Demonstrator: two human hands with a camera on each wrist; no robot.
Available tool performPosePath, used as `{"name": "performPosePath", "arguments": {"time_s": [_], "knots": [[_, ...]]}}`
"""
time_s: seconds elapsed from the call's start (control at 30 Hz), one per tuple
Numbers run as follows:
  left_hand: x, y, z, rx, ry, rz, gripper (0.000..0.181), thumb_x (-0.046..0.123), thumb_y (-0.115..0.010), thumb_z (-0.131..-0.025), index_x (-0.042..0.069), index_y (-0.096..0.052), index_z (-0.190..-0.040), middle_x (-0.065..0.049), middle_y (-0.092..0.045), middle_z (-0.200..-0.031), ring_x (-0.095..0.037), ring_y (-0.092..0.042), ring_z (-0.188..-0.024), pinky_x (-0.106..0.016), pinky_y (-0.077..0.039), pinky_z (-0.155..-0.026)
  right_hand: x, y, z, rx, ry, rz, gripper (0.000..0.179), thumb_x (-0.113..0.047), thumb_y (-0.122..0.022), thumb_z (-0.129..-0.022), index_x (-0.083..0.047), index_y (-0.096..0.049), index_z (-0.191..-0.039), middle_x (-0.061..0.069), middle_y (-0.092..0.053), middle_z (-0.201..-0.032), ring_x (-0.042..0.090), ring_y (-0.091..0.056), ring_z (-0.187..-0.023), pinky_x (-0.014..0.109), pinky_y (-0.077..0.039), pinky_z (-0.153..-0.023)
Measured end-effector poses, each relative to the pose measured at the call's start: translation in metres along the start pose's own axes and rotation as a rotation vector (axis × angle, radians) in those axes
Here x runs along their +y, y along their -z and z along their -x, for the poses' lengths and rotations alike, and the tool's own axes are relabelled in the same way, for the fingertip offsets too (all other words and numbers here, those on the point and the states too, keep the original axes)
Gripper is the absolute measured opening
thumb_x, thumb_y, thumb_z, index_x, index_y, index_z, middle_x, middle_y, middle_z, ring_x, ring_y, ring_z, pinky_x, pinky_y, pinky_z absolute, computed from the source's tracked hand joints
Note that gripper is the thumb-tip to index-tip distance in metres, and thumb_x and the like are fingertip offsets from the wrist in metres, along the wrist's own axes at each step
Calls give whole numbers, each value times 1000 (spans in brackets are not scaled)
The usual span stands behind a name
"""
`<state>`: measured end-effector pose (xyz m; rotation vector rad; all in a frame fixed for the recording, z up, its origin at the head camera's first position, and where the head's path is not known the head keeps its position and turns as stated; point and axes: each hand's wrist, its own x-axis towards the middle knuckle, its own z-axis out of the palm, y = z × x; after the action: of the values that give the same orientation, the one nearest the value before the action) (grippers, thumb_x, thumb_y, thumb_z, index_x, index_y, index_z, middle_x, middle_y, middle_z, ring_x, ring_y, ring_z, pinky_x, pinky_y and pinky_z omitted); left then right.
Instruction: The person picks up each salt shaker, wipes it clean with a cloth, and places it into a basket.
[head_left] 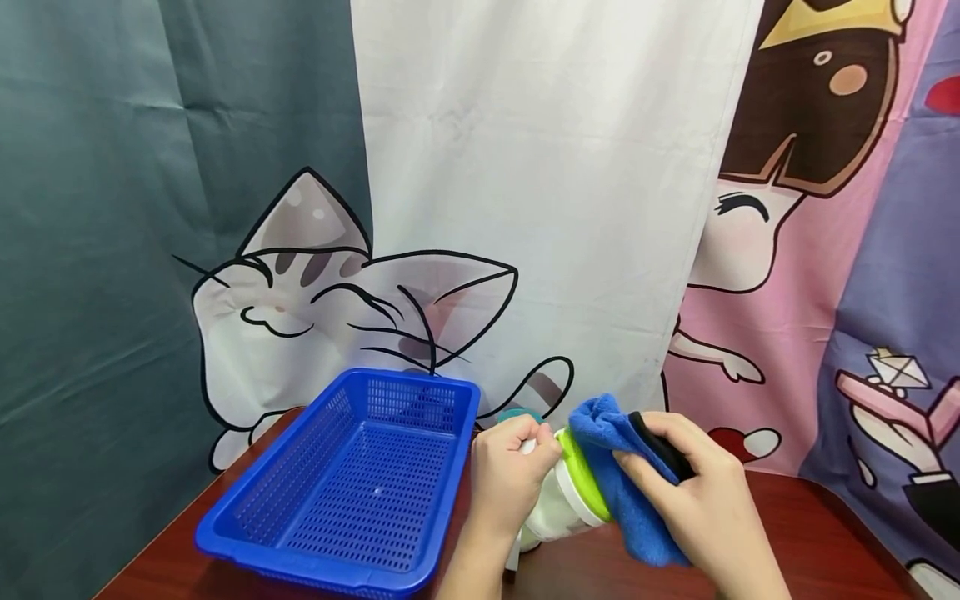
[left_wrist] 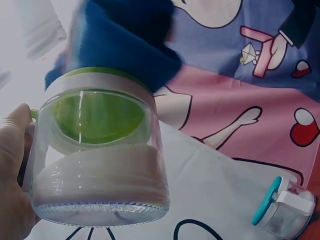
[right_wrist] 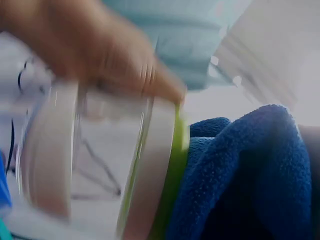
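Note:
My left hand (head_left: 506, 475) grips a clear glass seasoning jar (left_wrist: 100, 175) at its handle side, holding it tilted above the table. White contents fill its lower part in the left wrist view. The jar has a green lid (head_left: 583, 475) with a white collar. In my right hand (head_left: 705, 487) is a blue cloth (head_left: 626, 500), pinched between thumb and fingers and pressed over the lid's top. A black strip (head_left: 662, 446) shows between those fingers and the thumb. The right wrist view is blurred, with the cloth (right_wrist: 245, 165) bunched against the lid.
To the left, a blue perforated plastic basket (head_left: 442, 533) stands on the reddish-brown table (head_left: 592, 575). A second clear jar with a teal lid (left_wrist: 267, 201) stands behind my left hand, mostly hidden in the head view. A cartoon-printed curtain (head_left: 555, 167) hangs along the table's back.

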<state>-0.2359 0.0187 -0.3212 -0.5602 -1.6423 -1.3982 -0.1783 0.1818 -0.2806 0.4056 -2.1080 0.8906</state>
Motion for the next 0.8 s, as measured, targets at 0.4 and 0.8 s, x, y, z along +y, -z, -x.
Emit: {"name": "performPosePath", "arguments": {"time_s": [0.4, 0.8], "knots": [[5, 6, -2, 11, 54, 132, 35, -1, -61, -74, 12, -42, -48, 2, -43, -48, -2, -38, -46, -15, -31, -37, 17, 1, -5, 86, -67, 106, 28, -8, -80, -70, -10, -68, -95, 2, -65, -94, -10, -49, -80, 3, -36, -73], [-11, 11, -9, -78, 634, 411, 35, 23, -48, -97, -1, -47, -72, 0, -39, -64, -11, -42, -62, -22, -37, -58, 27, 23, -6, 487, -453, -101, 26, -7, -78, -72, -15, -64, -92, -20, -59, -75, -1, -53, -65, 9, -40, -58]]}}
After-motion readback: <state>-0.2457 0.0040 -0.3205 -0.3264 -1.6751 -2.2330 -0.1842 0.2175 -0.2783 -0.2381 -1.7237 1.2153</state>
